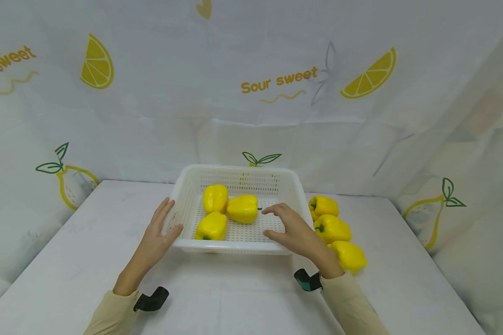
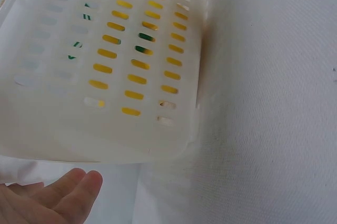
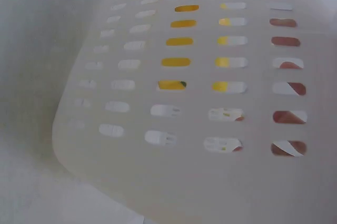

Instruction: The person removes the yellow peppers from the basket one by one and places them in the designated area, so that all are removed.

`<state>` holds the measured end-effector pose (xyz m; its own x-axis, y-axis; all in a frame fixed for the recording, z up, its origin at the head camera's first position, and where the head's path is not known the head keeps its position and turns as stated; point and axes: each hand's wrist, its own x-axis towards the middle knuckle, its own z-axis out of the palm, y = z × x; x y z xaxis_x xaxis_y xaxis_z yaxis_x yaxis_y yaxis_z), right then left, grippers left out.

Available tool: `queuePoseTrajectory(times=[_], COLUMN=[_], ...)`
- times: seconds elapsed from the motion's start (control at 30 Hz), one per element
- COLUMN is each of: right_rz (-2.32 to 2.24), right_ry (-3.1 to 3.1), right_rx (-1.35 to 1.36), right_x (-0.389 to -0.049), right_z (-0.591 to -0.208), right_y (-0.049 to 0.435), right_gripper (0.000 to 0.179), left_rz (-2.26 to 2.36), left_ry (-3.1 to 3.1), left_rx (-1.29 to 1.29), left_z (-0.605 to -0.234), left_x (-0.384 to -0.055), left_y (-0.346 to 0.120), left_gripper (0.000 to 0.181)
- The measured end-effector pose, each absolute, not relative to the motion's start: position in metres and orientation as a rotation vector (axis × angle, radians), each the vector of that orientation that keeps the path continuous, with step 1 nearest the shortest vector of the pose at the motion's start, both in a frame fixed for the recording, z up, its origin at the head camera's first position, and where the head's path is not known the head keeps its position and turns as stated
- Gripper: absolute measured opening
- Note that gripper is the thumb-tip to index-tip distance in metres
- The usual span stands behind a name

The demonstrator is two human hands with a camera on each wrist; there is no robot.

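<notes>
A white slotted plastic basket [image 1: 243, 246] stands on the table with three yellow bell peppers inside: one at the back left [image 1: 215, 199], one at the front left [image 1: 211, 226] and one in the middle [image 1: 243, 209]. At the basket's left side is my left hand [image 1: 157, 232], its fingers extended and the thumb near the front left corner of the rim. In the left wrist view its fingers [image 2: 81, 195] show beside the basket wall. My right hand [image 1: 292, 231] reaches over the right part of the basket, thumb and forefinger apart, nothing between them, close to the middle pepper's green stem.
Outside the basket on the right, three more yellow bell peppers lie in a row: far [image 1: 324, 206], middle [image 1: 334, 228] and near [image 1: 349, 257]. A white cloth with lemon prints [image 1: 218, 130] hangs behind the table [image 1: 218, 298]. Black wrist mounts [image 1: 152, 300] sit on both sleeves.
</notes>
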<state>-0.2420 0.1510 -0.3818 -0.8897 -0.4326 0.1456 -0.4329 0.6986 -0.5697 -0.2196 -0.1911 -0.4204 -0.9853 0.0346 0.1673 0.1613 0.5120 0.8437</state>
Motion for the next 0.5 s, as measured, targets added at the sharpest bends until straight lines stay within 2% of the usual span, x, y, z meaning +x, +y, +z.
queuePoseTrajectory(times=[0.5], right_rz=[0.887], right_ry=[-3.064], right_rx=[0.669], right_x=[-0.254], right_z=[-0.379], right_y=[0.133], right_gripper=[0.059], left_rz=[-1.457], left_ry=[-2.624], left_rx=[-0.163], left_z=[-0.419], left_x=[-0.218], left_y=[-0.190], left_gripper=[0.070])
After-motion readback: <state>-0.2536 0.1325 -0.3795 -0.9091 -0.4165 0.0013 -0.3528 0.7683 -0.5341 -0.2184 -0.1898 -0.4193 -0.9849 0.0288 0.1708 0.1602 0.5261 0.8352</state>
